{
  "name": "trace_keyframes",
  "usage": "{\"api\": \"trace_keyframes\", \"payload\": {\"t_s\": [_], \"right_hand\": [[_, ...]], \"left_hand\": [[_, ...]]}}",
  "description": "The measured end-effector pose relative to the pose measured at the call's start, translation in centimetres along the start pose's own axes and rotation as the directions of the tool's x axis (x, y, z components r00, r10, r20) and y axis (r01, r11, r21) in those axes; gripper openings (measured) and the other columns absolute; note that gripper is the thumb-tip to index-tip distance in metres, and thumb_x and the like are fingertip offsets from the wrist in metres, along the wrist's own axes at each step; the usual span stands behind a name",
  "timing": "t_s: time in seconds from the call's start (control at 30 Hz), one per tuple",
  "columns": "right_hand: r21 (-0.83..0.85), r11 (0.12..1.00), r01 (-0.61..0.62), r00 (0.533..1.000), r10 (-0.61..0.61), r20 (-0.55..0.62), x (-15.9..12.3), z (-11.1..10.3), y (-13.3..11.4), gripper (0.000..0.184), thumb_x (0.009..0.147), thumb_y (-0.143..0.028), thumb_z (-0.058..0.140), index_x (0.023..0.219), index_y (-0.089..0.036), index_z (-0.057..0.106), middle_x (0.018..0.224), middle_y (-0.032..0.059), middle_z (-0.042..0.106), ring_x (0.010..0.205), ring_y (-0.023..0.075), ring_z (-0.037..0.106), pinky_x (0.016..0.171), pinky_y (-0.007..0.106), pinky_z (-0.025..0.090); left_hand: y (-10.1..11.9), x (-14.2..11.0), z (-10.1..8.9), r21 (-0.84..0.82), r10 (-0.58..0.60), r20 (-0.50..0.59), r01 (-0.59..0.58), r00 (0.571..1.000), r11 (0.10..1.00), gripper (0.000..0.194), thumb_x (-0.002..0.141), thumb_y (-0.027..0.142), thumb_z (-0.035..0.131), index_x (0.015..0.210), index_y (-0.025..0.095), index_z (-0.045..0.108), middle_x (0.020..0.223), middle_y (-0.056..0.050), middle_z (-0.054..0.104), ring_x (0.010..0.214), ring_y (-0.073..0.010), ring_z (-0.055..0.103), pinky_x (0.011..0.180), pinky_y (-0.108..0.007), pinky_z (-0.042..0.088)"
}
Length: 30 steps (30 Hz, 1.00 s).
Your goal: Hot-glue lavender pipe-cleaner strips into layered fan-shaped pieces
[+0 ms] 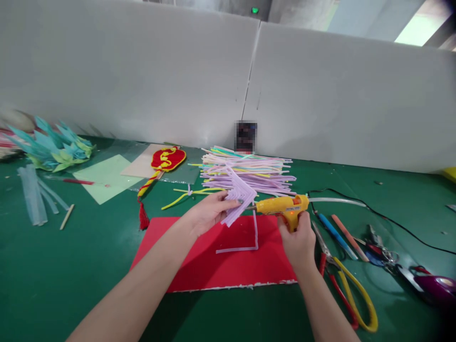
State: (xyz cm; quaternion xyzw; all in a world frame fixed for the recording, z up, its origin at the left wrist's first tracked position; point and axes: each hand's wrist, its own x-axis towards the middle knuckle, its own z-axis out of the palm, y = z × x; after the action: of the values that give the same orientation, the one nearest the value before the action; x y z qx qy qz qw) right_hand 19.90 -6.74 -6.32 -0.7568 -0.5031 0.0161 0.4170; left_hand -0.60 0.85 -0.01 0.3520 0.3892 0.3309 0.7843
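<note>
My left hand [210,209] is closed on a lilac piece made of pipe cleaners [240,194], bent into nested V shapes and held above the red board. A yellow hot glue gun [283,205] is gripped in my right hand [299,237], its nozzle pointing left and at or very near the right edge of the lilac piece. Whether the nozzle touches it I cannot tell. Below, on the red board [213,273], lies a single lilac pipe cleaner [237,250] bent at a right angle. A clear glue stick [337,201] sticks out of the gun's back end.
Behind the board lies a heap of pastel pipe cleaners [245,173]. Pliers-like scissors [351,289], markers [337,235], keys [388,256] and a black cord [402,225] are at right. A red-yellow fan [167,159], glue sticks [32,194] and a turquoise paper piece [53,145] are at left.
</note>
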Motion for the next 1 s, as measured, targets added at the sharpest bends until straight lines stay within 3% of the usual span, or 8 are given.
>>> {"api": "trace_keyframes", "payload": {"t_s": [0.7,1.0], "right_hand": [[0.012,1.0,-0.014,0.999,0.014,-0.044,0.13,-0.31,-0.2,0.026,0.071,-0.044,0.054,0.079,-0.022,0.041,0.062,-0.0004,0.051,0.051,0.0163,0.048,0.049,0.025,0.037],[0.01,1.0,-0.016,0.999,0.017,-0.04,-0.12,0.01,-0.04,0.028,0.07,-0.046,0.055,0.078,-0.023,0.041,0.064,0.0005,0.054,0.053,0.017,0.051,0.047,0.025,0.037]], "left_hand": [[-0.18,-0.03,0.08,0.028,-0.014,0.026,0.013,1.0,1.0,0.02,0.073,0.007,0.063,0.092,0.014,0.066,0.091,-0.006,0.068,0.075,-0.0105,0.061,0.068,-0.018,0.048],[-0.45,0.12,0.34,-0.005,-0.027,-0.068,0.027,0.997,1.0,0.014,0.073,0.006,0.063,0.086,0.013,0.065,0.083,-0.004,0.067,0.066,-0.0085,0.061,0.063,-0.018,0.048]]}}
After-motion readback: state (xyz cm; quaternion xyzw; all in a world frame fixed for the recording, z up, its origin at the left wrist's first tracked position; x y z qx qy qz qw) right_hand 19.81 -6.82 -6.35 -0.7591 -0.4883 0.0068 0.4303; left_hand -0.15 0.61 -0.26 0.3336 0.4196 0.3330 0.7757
